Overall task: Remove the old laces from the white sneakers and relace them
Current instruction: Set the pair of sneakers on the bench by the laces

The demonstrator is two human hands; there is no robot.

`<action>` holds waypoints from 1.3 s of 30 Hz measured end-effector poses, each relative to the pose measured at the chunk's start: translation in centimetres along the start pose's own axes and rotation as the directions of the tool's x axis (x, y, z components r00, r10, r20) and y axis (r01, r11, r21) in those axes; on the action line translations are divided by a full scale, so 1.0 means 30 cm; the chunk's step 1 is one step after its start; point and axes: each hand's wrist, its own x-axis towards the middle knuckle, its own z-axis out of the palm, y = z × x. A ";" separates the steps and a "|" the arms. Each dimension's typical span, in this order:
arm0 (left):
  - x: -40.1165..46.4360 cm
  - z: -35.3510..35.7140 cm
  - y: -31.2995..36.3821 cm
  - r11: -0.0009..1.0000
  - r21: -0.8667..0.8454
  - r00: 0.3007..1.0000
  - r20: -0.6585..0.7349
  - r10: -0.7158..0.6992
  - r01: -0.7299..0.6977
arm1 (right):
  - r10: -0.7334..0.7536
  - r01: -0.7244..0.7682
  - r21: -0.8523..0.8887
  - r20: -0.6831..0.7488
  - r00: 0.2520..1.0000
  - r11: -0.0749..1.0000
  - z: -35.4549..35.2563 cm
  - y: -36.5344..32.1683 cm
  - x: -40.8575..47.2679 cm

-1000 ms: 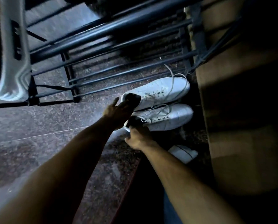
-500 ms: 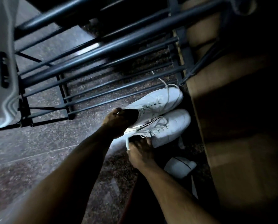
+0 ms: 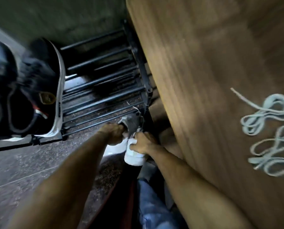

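The white sneakers (image 3: 134, 156) are held low in the middle of the view, above the floor and just beside the edge of the wooden table. The left hand (image 3: 114, 133) is curled around the heel opening of one sneaker, and the right hand (image 3: 142, 143) is clamped over the white heel of the other. Loose ends of the old laces (image 3: 138, 110) trail up from the far end of the shoes, close to the rack's corner post.

The floor (image 3: 22, 171) is dark speckled stone with a thin pale joint line running across it. A dark metal shoe rack (image 3: 101, 83) of parallel bars stands behind the sneakers, hard against the table side, so the shoes sit in a narrow gap between rack, table and the person's knee in blue denim (image 3: 152, 209).

On the brown wood-grain table (image 3: 195, 80), well apart from the hands, lie two coiled pale laces (image 3: 270, 129), side by side near the right edge of the view.

At far left a black shoe (image 3: 22, 90) with a white sole rim sits on the rack; it carries a small gold badge, too blurred to read.
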 end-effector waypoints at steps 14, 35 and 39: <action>-0.861 -0.293 0.505 0.916 0.363 0.969 -0.110 0.222 -0.169 | -0.244 0.240 -0.077 -0.044 0.969 0.968 -0.485 -0.133 -0.695; -1.437 0.179 1.422 0.522 0.343 0.625 0.433 0.650 -0.781 | 0.052 0.105 0.344 -0.418 0.907 0.933 -0.626 0.354 -1.923; -1.456 0.367 1.515 0.421 0.263 0.488 0.606 0.628 -0.868 | 0.212 -0.015 0.413 -0.438 0.874 0.911 -0.495 0.458 -2.084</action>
